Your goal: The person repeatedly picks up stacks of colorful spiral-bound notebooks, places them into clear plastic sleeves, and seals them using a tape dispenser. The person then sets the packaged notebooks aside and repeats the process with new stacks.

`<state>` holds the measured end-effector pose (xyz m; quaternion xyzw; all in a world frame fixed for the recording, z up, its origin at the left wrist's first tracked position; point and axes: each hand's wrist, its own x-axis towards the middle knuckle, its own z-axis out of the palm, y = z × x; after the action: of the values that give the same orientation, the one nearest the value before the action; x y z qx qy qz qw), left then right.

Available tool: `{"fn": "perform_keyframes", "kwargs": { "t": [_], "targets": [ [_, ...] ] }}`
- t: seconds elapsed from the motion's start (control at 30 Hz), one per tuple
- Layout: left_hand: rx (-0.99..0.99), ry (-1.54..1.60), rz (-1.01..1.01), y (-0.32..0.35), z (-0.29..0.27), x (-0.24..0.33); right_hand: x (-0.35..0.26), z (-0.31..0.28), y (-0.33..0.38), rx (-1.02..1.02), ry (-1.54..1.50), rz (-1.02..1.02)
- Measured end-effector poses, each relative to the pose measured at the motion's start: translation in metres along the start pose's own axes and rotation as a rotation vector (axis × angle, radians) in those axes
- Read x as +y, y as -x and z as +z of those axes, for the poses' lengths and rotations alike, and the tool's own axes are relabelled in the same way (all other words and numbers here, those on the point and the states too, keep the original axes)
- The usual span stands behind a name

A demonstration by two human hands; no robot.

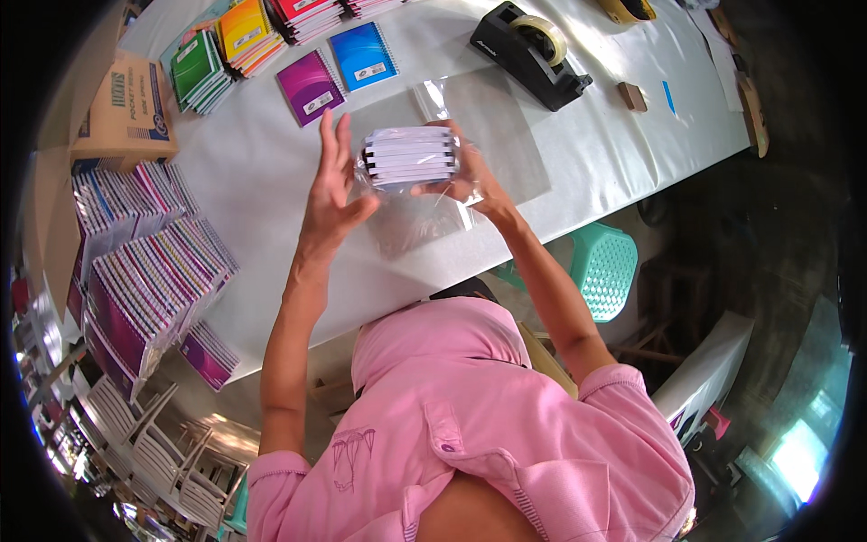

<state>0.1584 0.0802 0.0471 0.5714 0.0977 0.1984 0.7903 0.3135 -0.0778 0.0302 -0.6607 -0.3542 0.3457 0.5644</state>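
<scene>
A stack of several small notebooks point(409, 155), page edges toward me, stands up off the table inside a clear plastic bag point(459, 217). My right hand point(473, 178) grips the stack and the plastic at the right side. To its left, my left hand point(332, 191) is open, fingers stretched upward and thumb apart, close beside the wrapped stack; whether it touches the plastic I cannot tell. Beneath both hands lie flat clear plastic bags point(515, 135). Just beyond the left fingertips are a purple spiral notebook point(310, 88) and a blue spiral notebook point(363, 56).
A black tape dispenser point(524, 54) stands at the far right, with a small brown block point(632, 97) nearby. Green notebooks point(195, 72) and yellow notebooks point(246, 34) are piled far left. A cardboard box point(126, 113) and wrapped purple notebook stacks point(158, 280) line the left. A green stool point(605, 271) stands right.
</scene>
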Motion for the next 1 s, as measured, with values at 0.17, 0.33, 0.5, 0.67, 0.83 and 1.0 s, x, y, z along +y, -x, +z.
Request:
{"fn": "perform_keyframes", "kwargs": {
  "t": [0.17, 0.33, 0.5, 0.67, 0.83, 1.0],
  "targets": [
    [0.229, -0.473, -0.12, -0.006, 0.028, 0.015, -0.013, -0.026, -0.004, -0.105, 0.398, -0.293],
    [0.247, -0.913, -0.128, -0.016, 0.033, 0.031, -0.088, -0.045, -0.016, -0.353, 1.017, -0.736],
    [0.268, -0.861, -0.08, -0.019, 0.029, 0.026, -0.104, -0.047, -0.018, -0.322, 1.015, -0.677],
    [0.262, -0.935, -0.131, -0.014, 0.04, 0.033, -0.108, -0.053, -0.022, -0.322, 1.146, -0.808],
    [0.264, -1.01, -0.05, -0.009, 0.038, 0.034, -0.117, -0.054, -0.016, -0.063, 0.815, -0.607],
    [0.279, -0.729, 0.012, -0.009, 0.044, 0.046, -0.102, -0.026, -0.02, 0.028, 0.835, -0.246]
  ]
}}
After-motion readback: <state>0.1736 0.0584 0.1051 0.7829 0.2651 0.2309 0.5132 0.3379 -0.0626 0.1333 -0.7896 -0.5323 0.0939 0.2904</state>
